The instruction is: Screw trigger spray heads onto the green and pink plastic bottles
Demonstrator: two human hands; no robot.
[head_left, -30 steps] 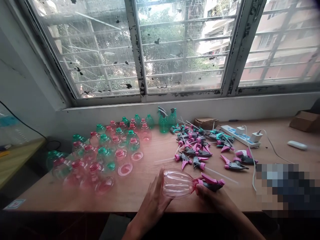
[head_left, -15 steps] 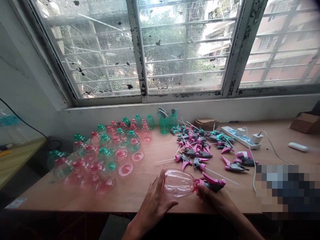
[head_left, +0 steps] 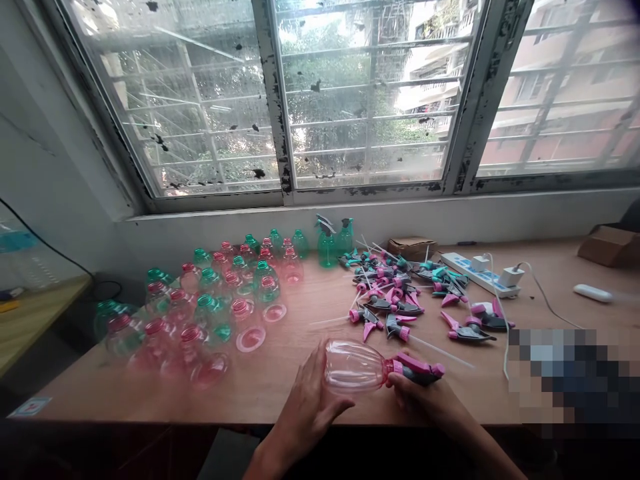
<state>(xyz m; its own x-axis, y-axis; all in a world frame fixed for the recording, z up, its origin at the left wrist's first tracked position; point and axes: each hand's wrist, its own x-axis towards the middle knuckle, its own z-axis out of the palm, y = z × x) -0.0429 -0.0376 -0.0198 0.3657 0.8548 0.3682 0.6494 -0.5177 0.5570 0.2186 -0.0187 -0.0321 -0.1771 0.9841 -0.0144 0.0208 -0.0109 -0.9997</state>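
Observation:
A clear pink bottle [head_left: 354,365] lies on its side just above the near table edge. My left hand [head_left: 309,403] cups its bottom end with fingers curled around it. My right hand [head_left: 419,396] grips the pink and grey spray trigger head [head_left: 416,368] that sits on the bottle's neck. Beyond them lies a heap of loose pink, teal and grey spray heads [head_left: 406,290] with thin tubes. To the left stand several open pink and green bottles [head_left: 210,303].
The wooden table [head_left: 300,320] runs under a barred window. Two green bottles with sprayers [head_left: 334,241] stand at the back. A white power strip [head_left: 477,272] with chargers, a small cardboard box [head_left: 411,245], another box [head_left: 607,243] and a white object [head_left: 593,292] lie to the right.
The bottle and spray head have turned slightly in my hands, and my left fingers have shifted on the bottle's base. Everything else on the table is unchanged.

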